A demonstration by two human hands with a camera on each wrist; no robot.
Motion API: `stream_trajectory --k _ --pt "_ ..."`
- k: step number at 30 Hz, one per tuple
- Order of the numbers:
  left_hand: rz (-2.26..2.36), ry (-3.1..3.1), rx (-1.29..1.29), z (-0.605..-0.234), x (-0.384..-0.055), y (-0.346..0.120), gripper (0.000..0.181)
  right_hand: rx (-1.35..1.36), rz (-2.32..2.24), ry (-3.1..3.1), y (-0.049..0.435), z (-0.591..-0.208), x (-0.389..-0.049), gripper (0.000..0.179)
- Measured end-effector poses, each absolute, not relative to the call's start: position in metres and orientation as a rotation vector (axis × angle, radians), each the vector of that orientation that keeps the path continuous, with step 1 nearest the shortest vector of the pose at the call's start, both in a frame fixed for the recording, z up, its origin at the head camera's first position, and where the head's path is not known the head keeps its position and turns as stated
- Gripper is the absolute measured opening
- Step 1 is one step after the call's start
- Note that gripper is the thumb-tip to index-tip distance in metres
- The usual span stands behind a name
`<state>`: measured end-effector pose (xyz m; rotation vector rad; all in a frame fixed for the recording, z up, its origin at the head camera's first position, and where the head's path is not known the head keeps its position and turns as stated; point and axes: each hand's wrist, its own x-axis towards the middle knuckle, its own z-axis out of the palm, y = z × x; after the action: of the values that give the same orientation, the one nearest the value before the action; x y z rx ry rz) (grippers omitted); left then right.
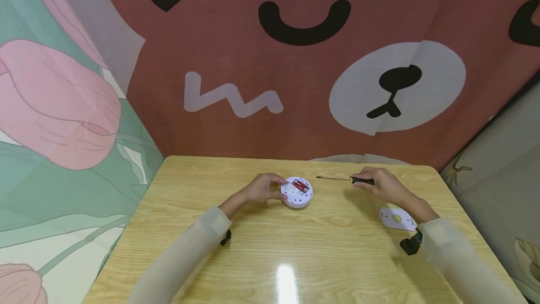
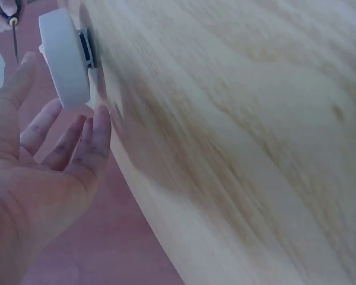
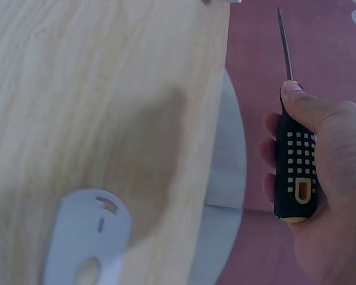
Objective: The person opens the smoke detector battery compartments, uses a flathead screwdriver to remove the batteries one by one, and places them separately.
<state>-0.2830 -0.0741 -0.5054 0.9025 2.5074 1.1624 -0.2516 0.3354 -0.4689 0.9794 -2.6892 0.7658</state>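
Observation:
A round white smoke detector (image 1: 297, 199) shows its underside with an uncovered battery bay and a red battery (image 1: 301, 186) inside. My left hand (image 1: 265, 188) holds it by its left edge, thumb on the near side and fingers on the far side. In the left wrist view the detector (image 2: 66, 62) appears edge-on, close to the wood. My right hand (image 1: 386, 186) grips a screwdriver (image 1: 358, 180) by its black and yellow handle, above the table. Its thin metal shaft (image 1: 333, 178) points left towards the detector, with a gap between them.
A flat white plate (image 1: 390, 219) with a round hole lies on the wooden table (image 1: 236, 257) below my right forearm. Behind the table hangs a cloth (image 1: 228, 135) with a brown bear print. Patterned cloth also hangs along both sides.

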Motion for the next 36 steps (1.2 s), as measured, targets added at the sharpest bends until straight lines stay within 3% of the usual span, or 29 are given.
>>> stream_trajectory --k 23,28,36 --pt "0.890 2.653 0.913 -0.508 -0.273 -0.047 0.102 1.143 0.333 -2.589 0.328 -0.406 -0.259 0.032" --pt "0.914 2.729 0.926 -0.512 -0.269 -0.046 0.103 1.116 0.213 -2.626 0.323 -0.394 -0.260 0.030" --pt "0.920 2.847 0.897 -0.512 -0.263 -0.045 0.089 1.130 0.113 -2.675 0.316 -0.384 -0.263 0.027"
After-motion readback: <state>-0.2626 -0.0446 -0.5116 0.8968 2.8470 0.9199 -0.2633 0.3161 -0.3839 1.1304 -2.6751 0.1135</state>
